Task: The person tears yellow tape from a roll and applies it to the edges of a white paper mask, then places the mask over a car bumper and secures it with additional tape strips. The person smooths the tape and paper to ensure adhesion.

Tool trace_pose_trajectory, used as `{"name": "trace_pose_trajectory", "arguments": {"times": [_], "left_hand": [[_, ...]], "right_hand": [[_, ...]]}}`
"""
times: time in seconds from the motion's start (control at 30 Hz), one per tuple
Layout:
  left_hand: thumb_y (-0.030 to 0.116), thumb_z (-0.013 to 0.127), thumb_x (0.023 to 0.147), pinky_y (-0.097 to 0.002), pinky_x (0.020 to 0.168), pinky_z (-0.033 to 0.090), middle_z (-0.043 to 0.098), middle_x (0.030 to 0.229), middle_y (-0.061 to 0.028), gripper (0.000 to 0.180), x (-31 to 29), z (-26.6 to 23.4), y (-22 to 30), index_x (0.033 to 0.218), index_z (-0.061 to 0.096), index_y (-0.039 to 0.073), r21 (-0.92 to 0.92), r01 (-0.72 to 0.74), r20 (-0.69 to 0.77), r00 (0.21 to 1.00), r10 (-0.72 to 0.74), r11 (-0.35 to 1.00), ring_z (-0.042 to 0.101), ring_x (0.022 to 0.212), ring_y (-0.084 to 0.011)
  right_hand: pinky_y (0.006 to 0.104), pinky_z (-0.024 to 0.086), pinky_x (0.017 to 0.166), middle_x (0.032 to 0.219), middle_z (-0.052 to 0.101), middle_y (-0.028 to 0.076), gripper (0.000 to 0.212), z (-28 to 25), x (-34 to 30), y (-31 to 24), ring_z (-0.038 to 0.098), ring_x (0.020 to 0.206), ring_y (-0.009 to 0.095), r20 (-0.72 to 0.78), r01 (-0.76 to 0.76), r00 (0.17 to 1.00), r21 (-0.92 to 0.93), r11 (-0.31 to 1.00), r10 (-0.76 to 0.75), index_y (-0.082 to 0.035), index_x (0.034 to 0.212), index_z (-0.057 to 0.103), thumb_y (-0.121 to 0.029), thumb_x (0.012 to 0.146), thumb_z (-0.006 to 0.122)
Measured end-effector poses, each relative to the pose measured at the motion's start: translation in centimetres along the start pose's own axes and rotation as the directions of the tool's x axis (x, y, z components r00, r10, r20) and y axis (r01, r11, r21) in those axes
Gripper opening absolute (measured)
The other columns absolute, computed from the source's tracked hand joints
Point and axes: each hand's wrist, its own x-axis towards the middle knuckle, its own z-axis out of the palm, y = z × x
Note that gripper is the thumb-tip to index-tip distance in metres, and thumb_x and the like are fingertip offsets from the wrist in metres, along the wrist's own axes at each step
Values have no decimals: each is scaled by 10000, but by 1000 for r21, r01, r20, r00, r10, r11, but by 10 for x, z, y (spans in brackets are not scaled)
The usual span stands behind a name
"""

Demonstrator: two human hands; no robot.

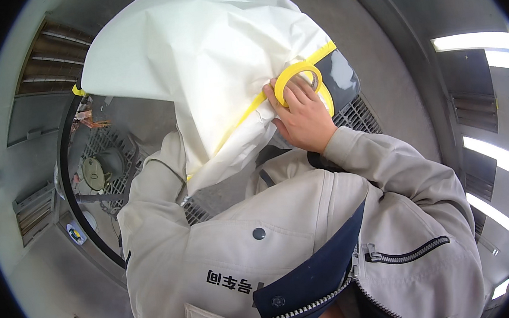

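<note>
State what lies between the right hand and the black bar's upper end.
In the head view, white sheet spans from the right hand to the black bar.

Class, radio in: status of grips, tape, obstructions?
Right grip at yellow tape roll; left grip unseen. Yellow strip along white sheet. Sheet blocks the view.

Saw the right hand (304,116) back-up, fingers (301,93) partly bent, forearm (378,153) angled inward; left arm (155,183) reached forward (left hand hidden).

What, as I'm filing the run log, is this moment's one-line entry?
right hand: holding tape roll | left hand: hidden behind sheet | sheet: white, yellow strip across
</note>
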Motion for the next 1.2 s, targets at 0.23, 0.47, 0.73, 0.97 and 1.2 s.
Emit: {"name": "trace_pose_trajectory", "arguments": {"times": [0.23,0.47,0.73,0.97,1.2], "left_hand": [[581,460,1114,-475,1246,432,535,1618,-170,749,-8,4,2,1601,470,13,-32,-5,23,1000,6,999,549,1459,-350],[625,449,1111,-478,1272,402,490,1670,-169,807,-20,5,4,1641,431,18,-78,-21,52,998,25,997,513,1501,-352],[676,436,1107,-481,1302,369,439,1730,-167,874,-106,-19,40,1687,387,24,-255,-135,330,919,217,957,471,1548,-355],[510,681,1054,-459,1287,365,455,1703,-177,900,-205,-27,9,1690,346,-31,-189,-446,483,733,478,875,458,1550,-326],[23,809,952,-341,983,547,712,1229,-102,600,-211,-30,7,1489,550,-49,533,-621,-75,642,763,575,673,1087,-187]], "right_hand": [[505,449,1211,1515,578,240,817,8,2,-14,587,1340,397,-5,122,993,97,988,-122,29,1581,521,-219,852,796],[481,508,1138,1340,632,216,739,5,24,-26,630,1257,382,-106,374,927,150,915,-361,12,1548,562,-132,838,707],[434,576,688,910,656,86,650,-31,-7,19,656,743,287,-260,109,965,328,938,-22,-219,1465,732,-85,829,711],[444,594,961,1119,755,224,713,-31,-1,129,743,1094,371,-196,-586,746,263,767,637,-49,1352,752,-548,858,873],[391,576,954,1181,759,249,1089,-30,45,154,744,1082,327,334,-678,729,227,700,598,127,1243,716,-793,690,898]]}}
